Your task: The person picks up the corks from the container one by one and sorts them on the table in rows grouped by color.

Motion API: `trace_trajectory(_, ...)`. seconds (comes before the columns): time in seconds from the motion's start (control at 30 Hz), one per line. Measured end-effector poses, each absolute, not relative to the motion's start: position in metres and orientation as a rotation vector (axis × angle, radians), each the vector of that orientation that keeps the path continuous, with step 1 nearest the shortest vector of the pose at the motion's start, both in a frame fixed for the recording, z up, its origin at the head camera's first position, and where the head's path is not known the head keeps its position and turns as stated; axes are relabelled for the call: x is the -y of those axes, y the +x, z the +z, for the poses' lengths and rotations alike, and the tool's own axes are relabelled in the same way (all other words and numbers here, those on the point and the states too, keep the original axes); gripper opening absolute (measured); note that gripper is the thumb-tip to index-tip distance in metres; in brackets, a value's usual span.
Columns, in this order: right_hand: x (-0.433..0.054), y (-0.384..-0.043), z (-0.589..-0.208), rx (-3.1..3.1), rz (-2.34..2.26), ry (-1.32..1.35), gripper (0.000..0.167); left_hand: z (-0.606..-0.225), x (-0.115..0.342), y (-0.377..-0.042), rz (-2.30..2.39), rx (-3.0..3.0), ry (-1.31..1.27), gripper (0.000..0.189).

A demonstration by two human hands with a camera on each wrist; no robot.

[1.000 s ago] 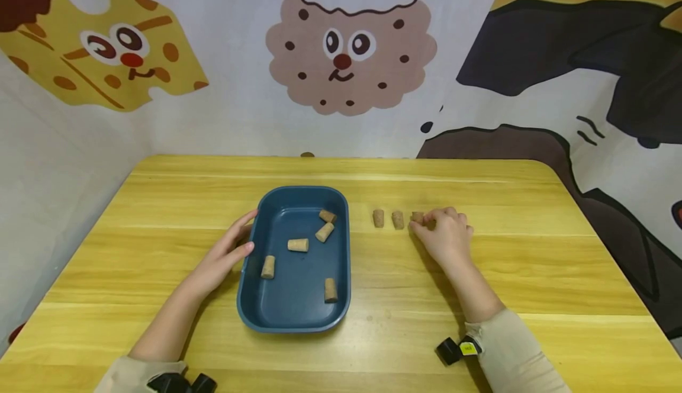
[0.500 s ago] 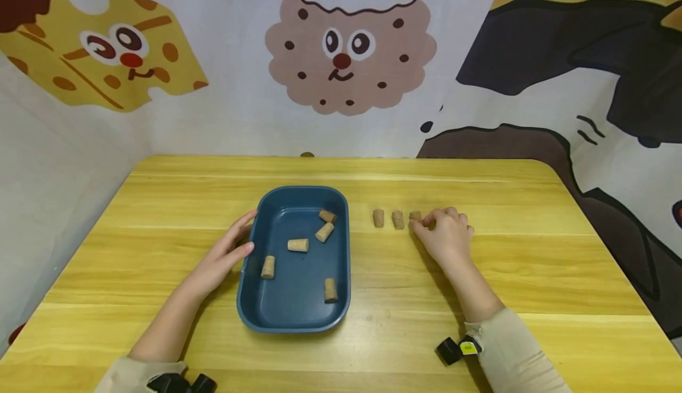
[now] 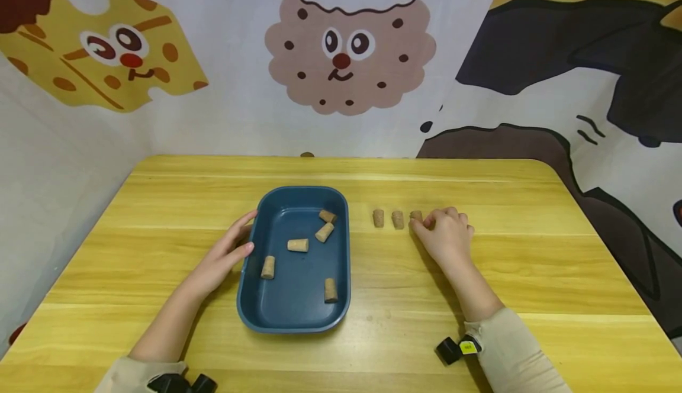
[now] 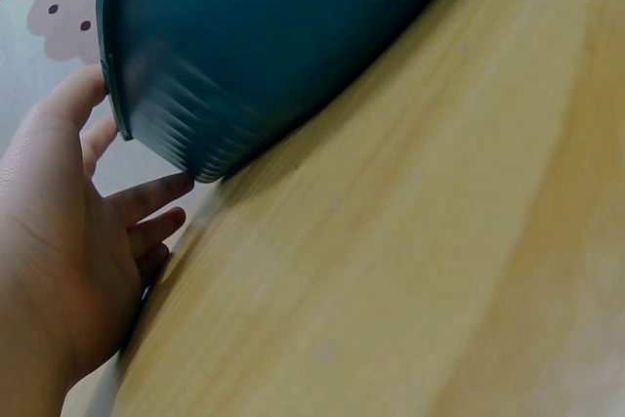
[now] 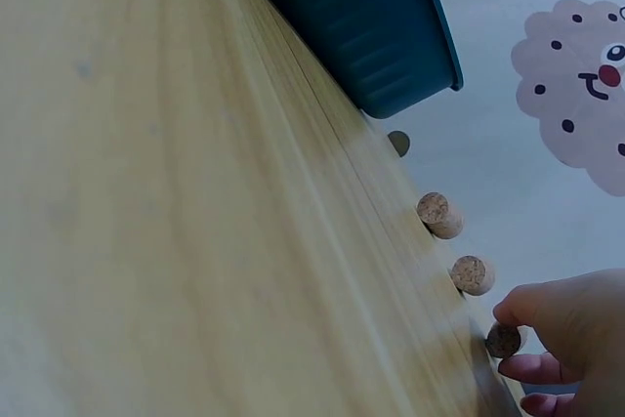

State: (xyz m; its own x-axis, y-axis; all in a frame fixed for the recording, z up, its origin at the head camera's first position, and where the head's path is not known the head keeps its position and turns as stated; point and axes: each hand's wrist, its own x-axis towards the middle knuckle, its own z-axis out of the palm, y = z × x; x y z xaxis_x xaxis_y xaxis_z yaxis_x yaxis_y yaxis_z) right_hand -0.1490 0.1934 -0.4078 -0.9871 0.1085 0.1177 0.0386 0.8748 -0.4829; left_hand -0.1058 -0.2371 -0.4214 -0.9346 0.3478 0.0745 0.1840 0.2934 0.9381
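My right hand [image 3: 446, 236] pinches a small cork stopper [image 5: 504, 341] between thumb and fingers, low at the tabletop right of the tray. That cork forms the right end of a short row with two others, a middle cork [image 3: 398, 220] and a left cork [image 3: 378, 218], lying side by side and slightly apart. My left hand [image 3: 219, 263] rests against the left side of a deep blue rectangular tray [image 3: 298, 298], thumb at the rim and fingers extended along the wall. Several corks lie scattered inside, among them one cork [image 3: 298, 245] near the middle.
The wooden table [image 3: 533, 263] has a far edge against a wall hanging [image 3: 213, 126] printed with cartoon food. A black wrist camera [image 3: 449, 351] sits at the right cuff, and another camera [image 3: 181, 383] at the left.
The cork at my right fingertips has shifted slightly left, towards the other two in the row. My left hand and the tray have stayed in place.
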Motion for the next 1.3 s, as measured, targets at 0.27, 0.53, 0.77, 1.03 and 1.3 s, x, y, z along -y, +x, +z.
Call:
trace_trajectory(0.27, -0.194, -0.149, -0.409, 2.908, 0.720, -0.117, 0.037, -0.422, 0.237, -0.106, 1.716, -2.408, 0.493, 0.058)
trace_trajectory(0.53, -0.194, -0.149, -0.408, 2.920, 0.697, -0.124, 0.039, -0.422, 0.237, -0.105, 1.744, -2.391, 0.497, 0.058)
trace_trajectory(0.77, -0.193, -0.148, -0.406, 2.925, 0.696, -0.116, 0.039, -0.422, 0.237, -0.106, 1.741, -2.395, 0.502, 0.058)
trace_trajectory(1.03, -0.192, -0.147, -0.401, 2.912, 0.662, -0.127, 0.040, -0.422, 0.237, -0.105, 1.734, -2.396, 0.502, 0.058)
trace_trajectory(1.3, -0.185, -0.141, -0.380, 2.766, 0.717, 0.004, 0.033, -0.421, 0.237, -0.104, 1.719, -2.400, 0.494, 0.058)
